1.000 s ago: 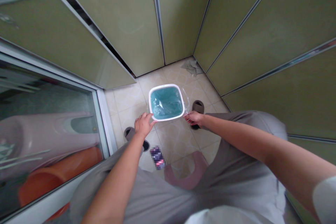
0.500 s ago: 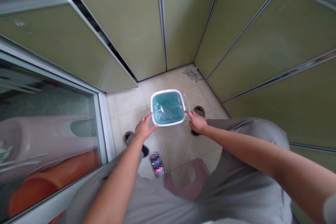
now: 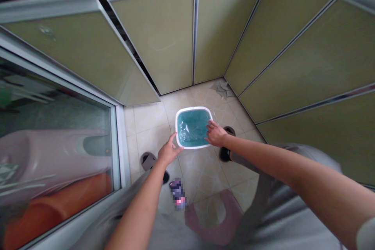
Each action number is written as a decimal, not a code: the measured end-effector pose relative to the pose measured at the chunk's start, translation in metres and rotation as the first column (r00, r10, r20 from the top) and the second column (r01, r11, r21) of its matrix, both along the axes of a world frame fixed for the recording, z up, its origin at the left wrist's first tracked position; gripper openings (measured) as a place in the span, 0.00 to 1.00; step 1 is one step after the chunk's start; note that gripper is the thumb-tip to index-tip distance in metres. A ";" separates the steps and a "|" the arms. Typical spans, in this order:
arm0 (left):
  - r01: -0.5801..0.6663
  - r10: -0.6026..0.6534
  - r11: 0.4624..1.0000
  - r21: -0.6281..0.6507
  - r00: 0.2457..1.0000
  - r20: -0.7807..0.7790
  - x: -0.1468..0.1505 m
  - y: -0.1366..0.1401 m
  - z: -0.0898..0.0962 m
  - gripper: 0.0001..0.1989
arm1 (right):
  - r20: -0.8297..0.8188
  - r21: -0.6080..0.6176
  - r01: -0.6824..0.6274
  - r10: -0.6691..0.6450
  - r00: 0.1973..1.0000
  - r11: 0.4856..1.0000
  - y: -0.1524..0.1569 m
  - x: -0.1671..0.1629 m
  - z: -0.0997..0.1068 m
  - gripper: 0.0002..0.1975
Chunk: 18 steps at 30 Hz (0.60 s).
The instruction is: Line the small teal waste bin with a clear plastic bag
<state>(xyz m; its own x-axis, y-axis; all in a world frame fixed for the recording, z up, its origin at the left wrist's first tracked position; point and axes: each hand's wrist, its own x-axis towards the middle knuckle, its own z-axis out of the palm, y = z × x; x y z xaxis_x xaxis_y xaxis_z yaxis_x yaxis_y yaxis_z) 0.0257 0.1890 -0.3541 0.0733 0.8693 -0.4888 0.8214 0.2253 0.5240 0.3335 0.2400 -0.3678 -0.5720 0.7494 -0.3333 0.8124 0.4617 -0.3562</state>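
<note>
A teal trash bin [image 3: 193, 108] with a white rim stands on the tiled floor between my feet. Clear plastic bag [image 3: 185, 131] lines its inside, and a loose edge of the film shows outside the rim at the right. My left hand [image 3: 168, 150] holds the near left corner of the rim, with thumb and forefinger apart along it. Over the right side of the rim, my right hand [image 3: 216, 133] has its fingers bent inward onto the bag. Its fingertips lie against the film, and the exact grip is partly hidden.
Beige cabinet doors [image 3: 155, 39] meet in a corner ahead, one on the left standing ajar. A grey cloth [image 3: 224, 89] lies at that corner. Sliding glass door frame [image 3: 120, 144] borders the left. A pink seat-like object [image 3: 211, 232] and a blurred-out item [image 3: 178, 194] are below me.
My right hand has moved from the outside of the right rim to over it, fingers now inside the bin. The left hand stays at its corner. The view has shifted slightly.
</note>
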 end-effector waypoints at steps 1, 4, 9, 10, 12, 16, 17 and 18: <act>0.000 0.000 1.000 -0.004 1.000 0.000 0.000 0.000 0.001 0.45 | 0.011 -0.087 0.058 -0.057 0.998 0.995 0.007 -0.008 -0.007 0.18; 0.001 -0.001 1.000 -0.011 1.000 0.001 0.000 0.001 0.003 0.45 | 0.024 -0.296 0.197 -0.199 0.980 0.934 0.023 -0.035 -0.024 0.26; -0.018 0.019 0.999 -0.032 1.000 0.020 0.001 0.001 0.002 0.45 | 0.162 -0.173 0.216 -0.188 0.969 0.961 0.034 -0.074 -0.037 0.23; -0.025 0.026 0.999 -0.035 0.999 0.029 0.001 0.000 0.000 0.45 | 0.178 -0.170 0.205 -0.174 0.968 0.964 0.036 -0.080 -0.041 0.23; -0.037 0.039 0.999 -0.040 0.998 0.047 0.001 -0.001 -0.003 0.45 | 0.199 -0.225 0.208 -0.164 0.966 0.952 0.040 -0.093 -0.053 0.28; -0.043 0.048 0.998 -0.054 0.996 0.077 -0.001 0.000 -0.008 0.45 | 0.304 -0.373 0.344 -0.237 0.923 0.861 0.056 -0.119 -0.097 0.41; -0.044 0.049 0.997 -0.058 0.996 0.078 -0.001 0.000 -0.008 0.45 | 0.319 -0.399 0.386 -0.269 0.909 0.832 0.060 -0.126 -0.110 0.42; -0.043 0.048 0.997 -0.063 0.996 0.076 -0.002 0.001 -0.009 0.46 | 0.304 -0.423 0.406 -0.295 0.906 0.810 0.064 -0.131 -0.122 0.43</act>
